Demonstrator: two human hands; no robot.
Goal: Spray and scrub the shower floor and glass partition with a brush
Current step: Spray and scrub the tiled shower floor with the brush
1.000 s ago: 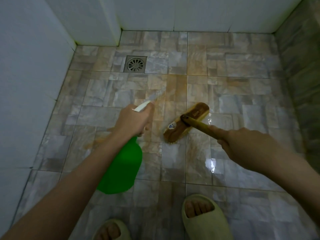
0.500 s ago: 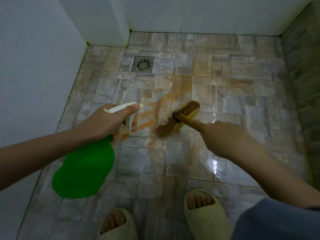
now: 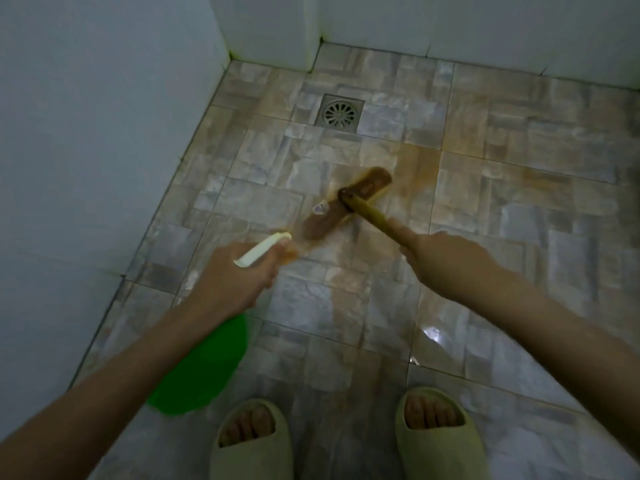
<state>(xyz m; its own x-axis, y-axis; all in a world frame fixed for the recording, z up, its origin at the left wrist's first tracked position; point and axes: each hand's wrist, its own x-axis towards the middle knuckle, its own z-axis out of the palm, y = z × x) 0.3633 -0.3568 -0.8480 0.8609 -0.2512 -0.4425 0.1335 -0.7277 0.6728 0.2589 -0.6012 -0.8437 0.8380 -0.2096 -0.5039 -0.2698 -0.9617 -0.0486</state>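
My left hand grips the green spray bottle at near left. My right hand curls round the brush handle, its head resting mid shower floor, nearer than the drain.

This is a bathroom shower stall. A stone-patterned tile floor, wet and glossy with a light glare at 4 o'clock, runs up to white tiled walls at 9 and 12 o'clock. A square metal floor drain sits at 12 o'clock near the corner. A person's feet in soft open-toed slippers stand at 6 o'clock.
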